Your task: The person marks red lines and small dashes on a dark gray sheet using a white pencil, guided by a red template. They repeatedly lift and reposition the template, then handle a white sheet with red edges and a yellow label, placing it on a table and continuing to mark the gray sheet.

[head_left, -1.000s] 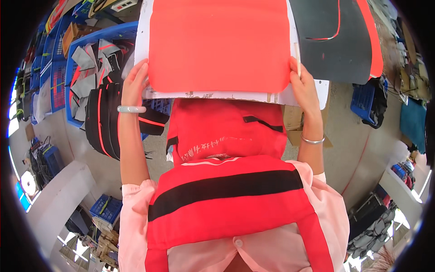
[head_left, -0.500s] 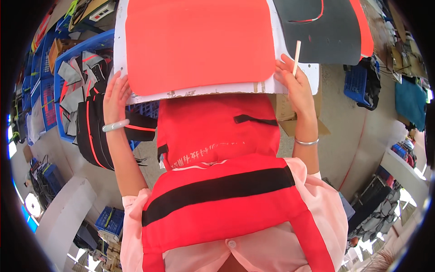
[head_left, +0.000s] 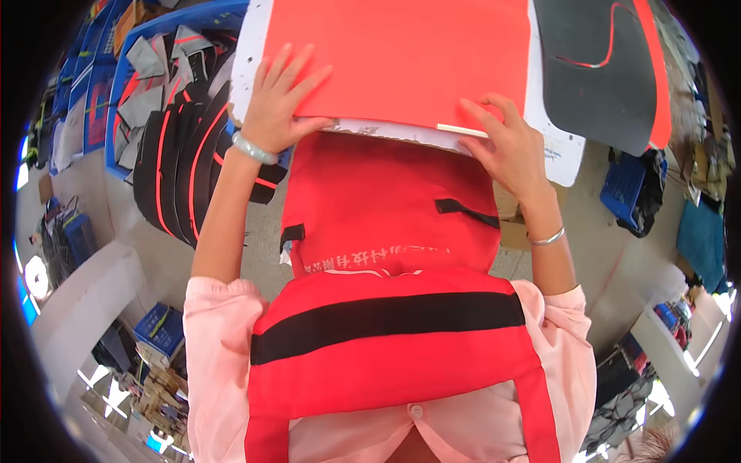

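A flat coral-red sheet (head_left: 401, 54) lies on a white board (head_left: 556, 158) with a worn near edge. My left hand (head_left: 279, 104) rests on the sheet's near left corner, fingers spread and thumb along its near edge. At the near right corner, my right hand (head_left: 509, 147) pinches a thin, pale stick (head_left: 461, 130) between thumb and fingers. The stick lies nearly level along the sheet's near edge; I cannot make out what kind it is. Both hands are at the board's near edge, above my red apron (head_left: 386, 185).
A dark grey sheet (head_left: 598, 85) with a red edge overlaps the board's right side. Left stands a blue basket (head_left: 120, 92) of grey and red scraps, with black red-striped pieces (head_left: 174, 177) hanging beside it. Another blue basket (head_left: 622, 185) is on the floor at right.
My left hand has moved right from the sheet's side onto its corner, fingers spreading. The stick in my right hand has tipped from upright to nearly level. The view has shifted.
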{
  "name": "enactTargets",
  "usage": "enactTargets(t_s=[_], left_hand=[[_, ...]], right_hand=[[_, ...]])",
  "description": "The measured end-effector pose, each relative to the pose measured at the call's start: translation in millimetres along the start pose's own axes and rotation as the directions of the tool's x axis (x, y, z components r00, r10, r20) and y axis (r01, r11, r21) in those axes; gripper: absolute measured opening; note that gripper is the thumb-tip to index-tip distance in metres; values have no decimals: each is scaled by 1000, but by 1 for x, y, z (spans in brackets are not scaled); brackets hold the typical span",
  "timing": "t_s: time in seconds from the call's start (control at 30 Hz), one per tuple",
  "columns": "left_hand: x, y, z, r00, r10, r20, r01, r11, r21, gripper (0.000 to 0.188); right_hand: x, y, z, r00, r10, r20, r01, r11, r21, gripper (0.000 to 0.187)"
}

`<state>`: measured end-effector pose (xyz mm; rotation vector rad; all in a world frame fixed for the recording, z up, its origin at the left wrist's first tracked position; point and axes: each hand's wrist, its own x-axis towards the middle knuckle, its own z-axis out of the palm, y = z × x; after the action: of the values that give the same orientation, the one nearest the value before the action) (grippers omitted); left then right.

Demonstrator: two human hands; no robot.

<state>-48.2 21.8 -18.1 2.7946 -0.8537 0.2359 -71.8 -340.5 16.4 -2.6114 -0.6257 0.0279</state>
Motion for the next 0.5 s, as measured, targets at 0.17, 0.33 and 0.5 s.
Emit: enactTargets(t_s=[0.17,0.33,0.5], left_hand=[[-3,-7,9,1000,-4,-5,3,1000,-24,78],[-5,-3,11,1000,-3,-12,3,1000,-9,78],[2,2,2,1000,27,-9,-27,999,-47,74]], right_hand=[[11,13,12,994,-106,11,107,993,-57,43],[9,11,14,997,-75,26,76,996,-36,47],[27,-23,22,980,-199,1,199,979,-31,50]])
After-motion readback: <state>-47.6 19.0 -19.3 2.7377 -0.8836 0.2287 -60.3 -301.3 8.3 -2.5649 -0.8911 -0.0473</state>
